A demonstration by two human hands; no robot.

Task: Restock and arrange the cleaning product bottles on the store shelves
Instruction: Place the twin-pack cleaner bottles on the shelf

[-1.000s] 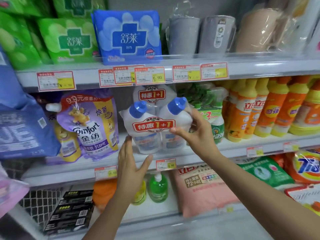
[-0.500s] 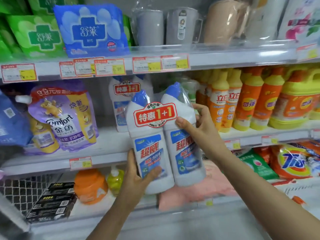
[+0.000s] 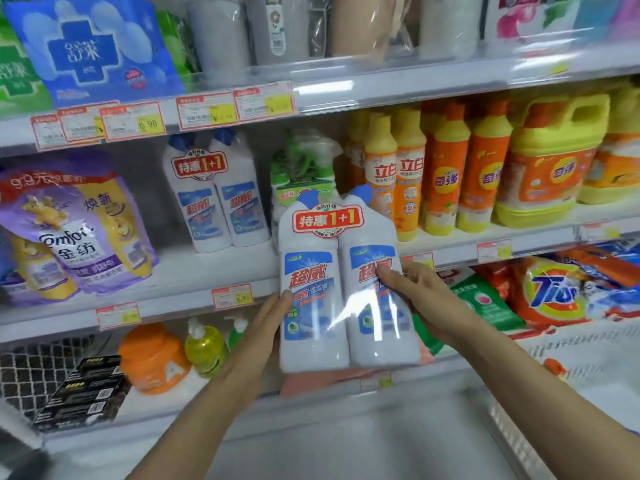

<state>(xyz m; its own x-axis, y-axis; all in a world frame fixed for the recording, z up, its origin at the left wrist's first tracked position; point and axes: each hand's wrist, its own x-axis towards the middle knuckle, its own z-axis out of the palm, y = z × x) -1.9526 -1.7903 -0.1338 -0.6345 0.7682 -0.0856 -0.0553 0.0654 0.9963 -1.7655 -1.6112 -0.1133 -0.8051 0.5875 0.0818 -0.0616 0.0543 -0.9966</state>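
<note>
A shrink-wrapped twin pack of white cleaner bottles (image 3: pixel 346 289) with blue caps and a red "1+1" label is upright in front of the shelves, off the shelf. My left hand (image 3: pixel 270 320) grips its left side, thumb on the front. My right hand (image 3: pixel 415 292) grips its right side, thumb across the right bottle's label. A second identical twin pack (image 3: pixel 214 195) stands at the back of the middle shelf (image 3: pixel 194 271).
Purple Comfort refill pouches (image 3: pixel 79 226) sit left on the middle shelf; green spray bottles (image 3: pixel 304 168), orange and yellow dish soap bottles (image 3: pixel 446 171) and a yellow jug (image 3: pixel 550 161) stand right. Below are an orange tub (image 3: pixel 152 358), pump bottles (image 3: pixel 206 344), black boxes (image 3: pixel 83 389), detergent bags (image 3: pixel 554 292).
Both hands pulled the twin pack off the middle shelf, then lowered and shifted it right, toward me. The second pack behind it came into view.
</note>
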